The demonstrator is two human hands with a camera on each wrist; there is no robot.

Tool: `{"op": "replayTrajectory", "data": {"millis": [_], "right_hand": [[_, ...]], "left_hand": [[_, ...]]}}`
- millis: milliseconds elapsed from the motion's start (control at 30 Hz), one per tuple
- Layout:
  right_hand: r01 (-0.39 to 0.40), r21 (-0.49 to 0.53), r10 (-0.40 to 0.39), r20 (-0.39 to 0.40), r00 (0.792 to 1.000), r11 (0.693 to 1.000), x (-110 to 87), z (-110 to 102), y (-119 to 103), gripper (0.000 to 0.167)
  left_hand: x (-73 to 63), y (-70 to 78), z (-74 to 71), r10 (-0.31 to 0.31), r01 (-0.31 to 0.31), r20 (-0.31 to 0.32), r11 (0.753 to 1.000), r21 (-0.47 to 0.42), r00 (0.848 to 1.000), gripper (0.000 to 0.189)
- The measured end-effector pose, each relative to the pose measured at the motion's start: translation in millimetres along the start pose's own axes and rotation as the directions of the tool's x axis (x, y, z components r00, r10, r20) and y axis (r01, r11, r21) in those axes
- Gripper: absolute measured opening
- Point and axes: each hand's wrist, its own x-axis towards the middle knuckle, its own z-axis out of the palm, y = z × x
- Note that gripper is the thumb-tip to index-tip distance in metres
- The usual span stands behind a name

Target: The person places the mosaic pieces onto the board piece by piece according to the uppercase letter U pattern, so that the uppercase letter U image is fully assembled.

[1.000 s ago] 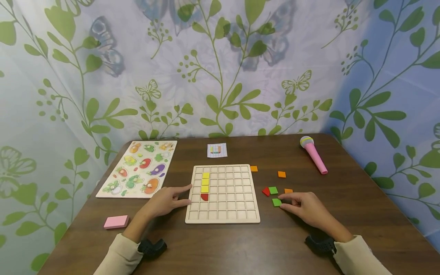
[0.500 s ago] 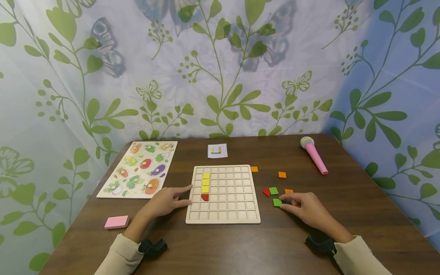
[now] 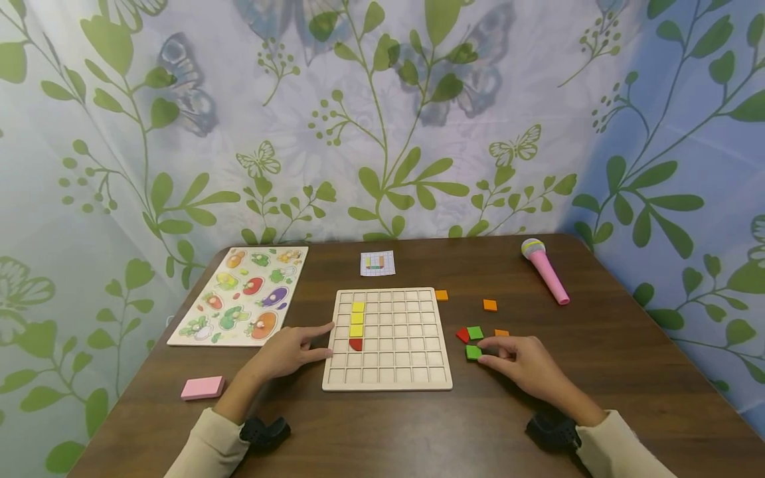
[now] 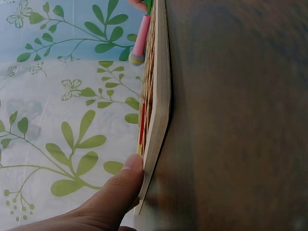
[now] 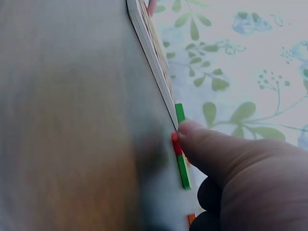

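A pale wooden grid board lies mid-table, with three yellow square tiles in one column and a red rounded tile just below them. My left hand touches the board's left edge with extended index finger and thumb; the thumb shows against the rim in the left wrist view. To the board's right, my right hand pinches a green square tile between thumb and finger. That tile looks raised off the table in the right wrist view. Another green tile and a red tile lie just beyond.
Orange tiles lie scattered right of the board. A small pattern card sits behind it. A vegetable puzzle board and a pink block are on the left; a pink toy microphone lies at the back right.
My right hand has shifted slightly left toward the board, carrying the green tile with it. My left hand stays at the board's left edge.
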Motion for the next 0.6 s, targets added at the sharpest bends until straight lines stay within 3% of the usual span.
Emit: {"op": "replayTrajectory", "data": {"millis": [600], "right_hand": [[-0.004, 0.076, 0.007, -0.047, 0.999, 0.997, 6.4, 20.4, -18.4, 0.020]], "left_hand": [[-0.4, -0.7, -0.6, -0.001, 0.001, 0.004, 1.000, 0.006, 1.000, 0.066]]}}
